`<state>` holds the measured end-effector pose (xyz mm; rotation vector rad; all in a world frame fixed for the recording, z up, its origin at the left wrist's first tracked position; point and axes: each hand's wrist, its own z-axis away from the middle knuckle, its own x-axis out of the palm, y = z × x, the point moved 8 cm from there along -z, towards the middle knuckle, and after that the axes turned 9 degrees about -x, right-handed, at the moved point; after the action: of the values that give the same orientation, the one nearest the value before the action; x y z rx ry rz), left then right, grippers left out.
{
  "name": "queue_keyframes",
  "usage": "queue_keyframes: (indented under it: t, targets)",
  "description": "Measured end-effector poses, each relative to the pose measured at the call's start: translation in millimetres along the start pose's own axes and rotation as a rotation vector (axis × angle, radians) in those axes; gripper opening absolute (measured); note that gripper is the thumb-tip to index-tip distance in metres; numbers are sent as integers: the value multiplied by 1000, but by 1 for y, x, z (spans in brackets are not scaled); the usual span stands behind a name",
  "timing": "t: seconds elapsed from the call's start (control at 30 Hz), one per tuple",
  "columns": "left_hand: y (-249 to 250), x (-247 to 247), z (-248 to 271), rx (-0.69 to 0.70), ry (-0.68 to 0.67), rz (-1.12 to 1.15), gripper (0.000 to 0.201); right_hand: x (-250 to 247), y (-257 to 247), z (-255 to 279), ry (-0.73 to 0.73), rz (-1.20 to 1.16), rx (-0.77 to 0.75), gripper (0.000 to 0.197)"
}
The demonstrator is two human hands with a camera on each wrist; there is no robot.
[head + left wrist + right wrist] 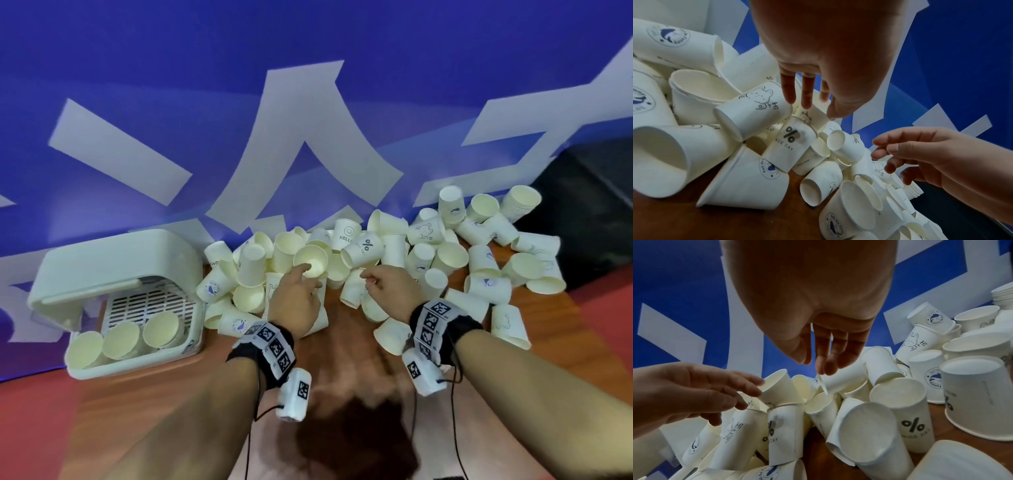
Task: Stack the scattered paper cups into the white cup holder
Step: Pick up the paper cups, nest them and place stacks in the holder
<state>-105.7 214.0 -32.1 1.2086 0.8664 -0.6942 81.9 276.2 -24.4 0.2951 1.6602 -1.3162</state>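
The white cup holder (113, 260) stands at the left with three cup stacks (123, 339) in its front tray. A heap of scattered paper cups (394, 250) stretches from it to the right along the blue wall. My left hand (310, 275) reaches into the heap with fingers straight, and its tips touch the rim of a cup lying on its side (777, 386). A "Hi" bear cup (754, 112) lies just under those fingers (806, 104). My right hand (368, 279) hovers over the middle cups with fingers loosely bent (826, 366), and nothing is plainly held.
The blue wall with white shapes (308, 120) rises right behind the heap. Brown tabletop (349, 342) shows between my forearms. A tall nested stack of cups (522, 202) lies at the far right, next to a dark area. A "%" cup (789, 146) sits mid-heap.
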Motion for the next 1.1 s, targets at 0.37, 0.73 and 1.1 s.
queue_keyframes:
  t: [0.37,0.73,1.1]
  targets:
    - [20,-3,-16,27,18,-19,47,-11,53,-42,107,-136,62,33]
    - [13,-25,-41,-12,194,195,14,-5,76,-69,137,-326,247,63]
    - [-2,-47,-34,-139,226,280,31,-5,59,-74,156,-345,227,15]
